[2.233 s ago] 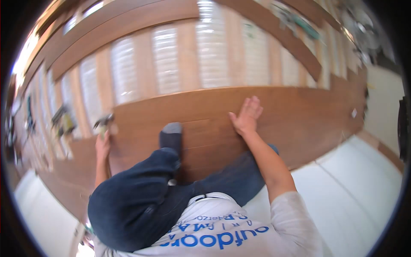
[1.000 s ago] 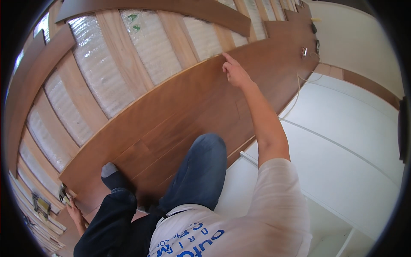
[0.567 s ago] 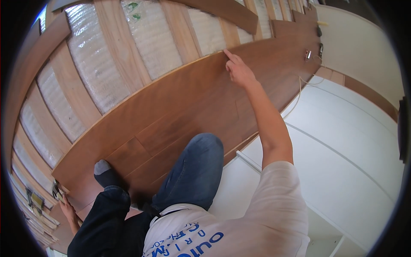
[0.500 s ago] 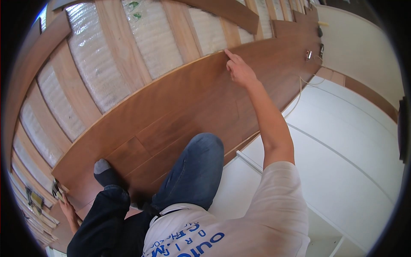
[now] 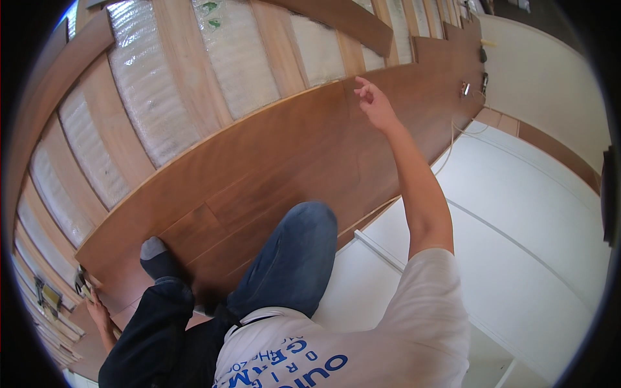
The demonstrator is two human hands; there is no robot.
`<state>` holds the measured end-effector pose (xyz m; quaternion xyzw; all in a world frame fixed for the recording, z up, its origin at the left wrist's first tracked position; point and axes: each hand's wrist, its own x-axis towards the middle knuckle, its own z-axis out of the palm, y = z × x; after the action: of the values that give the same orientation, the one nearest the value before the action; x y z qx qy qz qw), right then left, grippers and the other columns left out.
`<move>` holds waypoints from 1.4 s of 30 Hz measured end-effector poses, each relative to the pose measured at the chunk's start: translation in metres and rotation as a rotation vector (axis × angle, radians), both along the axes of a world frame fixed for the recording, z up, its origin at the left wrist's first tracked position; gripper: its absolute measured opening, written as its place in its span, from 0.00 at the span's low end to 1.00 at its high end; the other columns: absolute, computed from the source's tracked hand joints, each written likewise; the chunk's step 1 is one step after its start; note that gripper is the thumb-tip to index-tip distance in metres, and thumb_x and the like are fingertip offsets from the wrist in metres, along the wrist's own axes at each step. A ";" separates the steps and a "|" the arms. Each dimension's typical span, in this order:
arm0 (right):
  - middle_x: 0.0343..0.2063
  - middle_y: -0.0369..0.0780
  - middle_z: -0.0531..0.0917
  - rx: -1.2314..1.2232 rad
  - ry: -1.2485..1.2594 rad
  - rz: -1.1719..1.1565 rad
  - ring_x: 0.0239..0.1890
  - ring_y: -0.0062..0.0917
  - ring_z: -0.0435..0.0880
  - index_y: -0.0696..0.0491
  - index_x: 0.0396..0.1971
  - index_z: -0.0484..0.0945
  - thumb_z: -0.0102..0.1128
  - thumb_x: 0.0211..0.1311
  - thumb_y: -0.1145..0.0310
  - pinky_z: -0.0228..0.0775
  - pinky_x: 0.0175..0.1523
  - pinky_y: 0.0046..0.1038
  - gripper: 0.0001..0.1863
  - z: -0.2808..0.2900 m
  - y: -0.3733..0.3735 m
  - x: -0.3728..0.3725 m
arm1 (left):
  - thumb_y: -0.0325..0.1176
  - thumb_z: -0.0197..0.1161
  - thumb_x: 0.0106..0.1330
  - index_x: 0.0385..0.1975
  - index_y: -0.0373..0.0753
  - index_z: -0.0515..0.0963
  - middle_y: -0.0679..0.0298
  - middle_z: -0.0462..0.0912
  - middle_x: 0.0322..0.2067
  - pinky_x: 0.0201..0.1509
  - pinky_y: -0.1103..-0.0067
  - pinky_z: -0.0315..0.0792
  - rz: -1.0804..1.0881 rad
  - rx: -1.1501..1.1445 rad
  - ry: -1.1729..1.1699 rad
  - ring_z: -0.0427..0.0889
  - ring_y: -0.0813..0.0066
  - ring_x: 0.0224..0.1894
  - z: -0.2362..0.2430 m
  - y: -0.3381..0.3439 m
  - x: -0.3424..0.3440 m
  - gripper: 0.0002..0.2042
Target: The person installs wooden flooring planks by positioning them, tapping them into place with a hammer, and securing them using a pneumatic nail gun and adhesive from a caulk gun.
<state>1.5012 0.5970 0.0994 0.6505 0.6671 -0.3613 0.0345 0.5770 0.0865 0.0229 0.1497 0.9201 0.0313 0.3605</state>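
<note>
My right hand (image 5: 375,105) hovers over the brown floorboards (image 5: 291,139) by their far edge. Its index finger points out, the other fingers are loosely curled, and nothing is in it. At the lower left, past my bent leg, my left hand (image 5: 98,312) is closed round the handle of a hammer (image 5: 82,284). The hammer's dark head is beside the left end of the outermost floorboard, and part of its handle is hidden by my fingers. That board's pale edge runs across the wooden joists (image 5: 187,64).
White wrapped padding (image 5: 142,84) fills the gaps between joists. Loose brown planks (image 5: 336,22) lie across them at the top and left. A yellowish tool (image 5: 50,296) lies far left. White panels (image 5: 511,213) are at the right, with a thin cord (image 5: 446,155) beside them.
My right hand has lifted off the board's edge and moved a little to the right, its fingers loosening. My left hand keeps hold of the hammer.
</note>
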 end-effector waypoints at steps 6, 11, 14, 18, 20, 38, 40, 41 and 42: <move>0.71 0.40 0.73 -0.039 0.204 -0.141 0.64 0.32 0.78 0.52 0.39 0.68 0.50 0.57 0.87 0.70 0.63 0.27 0.14 -0.018 0.034 -0.002 | 0.57 0.54 0.80 0.61 0.35 0.78 0.59 0.79 0.25 0.21 0.73 0.65 -0.050 0.051 0.026 0.72 0.70 0.17 -0.006 -0.002 0.005 0.28; 0.70 0.43 0.75 -0.068 -0.176 0.342 0.62 0.40 0.79 0.53 0.39 0.68 0.51 0.54 0.88 0.74 0.59 0.32 0.15 -0.031 0.050 0.023 | 0.56 0.54 0.80 0.63 0.35 0.77 0.59 0.80 0.29 0.22 0.75 0.64 -0.064 0.054 -0.020 0.71 0.72 0.18 -0.014 0.005 0.006 0.29; 0.69 0.42 0.77 -0.146 -0.429 0.535 0.63 0.43 0.77 0.53 0.37 0.68 0.55 0.53 0.85 0.72 0.61 0.37 0.14 -0.003 0.057 -0.029 | 0.56 0.55 0.79 0.62 0.35 0.77 0.61 0.78 0.26 0.20 0.76 0.62 0.022 0.016 -0.033 0.68 0.74 0.17 0.016 0.010 0.012 0.29; 0.65 0.40 0.80 -0.052 -0.549 0.798 0.64 0.43 0.77 0.52 0.34 0.68 0.60 0.54 0.82 0.69 0.65 0.40 0.13 0.001 0.066 -0.022 | 0.56 0.56 0.79 0.61 0.37 0.78 0.66 0.72 0.20 0.16 0.77 0.58 0.073 0.021 -0.052 0.64 0.78 0.13 0.012 0.016 0.019 0.27; 0.62 0.43 0.82 -0.009 -0.532 0.820 0.63 0.44 0.77 0.51 0.36 0.71 0.62 0.56 0.78 0.65 0.69 0.43 0.12 -0.003 0.069 -0.024 | 0.56 0.56 0.79 0.60 0.37 0.78 0.67 0.70 0.19 0.16 0.77 0.57 0.097 0.031 -0.052 0.63 0.78 0.12 0.010 0.012 0.018 0.26; 0.54 0.43 0.73 0.165 -0.783 0.243 0.57 0.39 0.74 0.44 0.81 0.54 0.58 0.65 0.74 0.68 0.62 0.41 0.44 -0.046 -0.040 -0.031 | 0.54 0.56 0.79 0.57 0.34 0.78 0.61 0.78 0.29 0.25 0.75 0.66 0.000 0.005 -0.015 0.72 0.73 0.21 0.006 0.010 0.009 0.26; 0.53 0.43 0.73 0.178 -0.782 0.243 0.57 0.39 0.74 0.44 0.81 0.54 0.58 0.65 0.74 0.68 0.62 0.40 0.44 -0.044 -0.042 -0.031 | 0.56 0.56 0.79 0.54 0.37 0.79 0.64 0.75 0.23 0.20 0.75 0.63 0.085 -0.026 -0.106 0.70 0.74 0.17 0.006 0.011 0.004 0.25; 0.53 0.42 0.73 0.181 -0.794 0.287 0.56 0.39 0.74 0.45 0.81 0.55 0.59 0.65 0.75 0.68 0.62 0.40 0.44 -0.045 -0.040 -0.034 | 0.56 0.56 0.79 0.54 0.37 0.79 0.64 0.75 0.23 0.20 0.75 0.63 0.086 -0.025 -0.097 0.70 0.74 0.17 0.005 0.005 0.000 0.25; 0.52 0.41 0.74 0.185 -0.805 0.331 0.56 0.38 0.74 0.45 0.81 0.55 0.60 0.64 0.75 0.68 0.62 0.40 0.45 -0.046 -0.039 -0.036 | 0.56 0.56 0.79 0.52 0.38 0.79 0.65 0.72 0.21 0.18 0.75 0.61 0.075 -0.015 -0.036 0.68 0.75 0.15 0.004 -0.003 -0.003 0.24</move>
<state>1.4654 0.5584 0.0530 0.6241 0.7252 -0.0074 0.2906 0.5743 0.0838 0.0269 0.1115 0.9186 0.0406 0.3769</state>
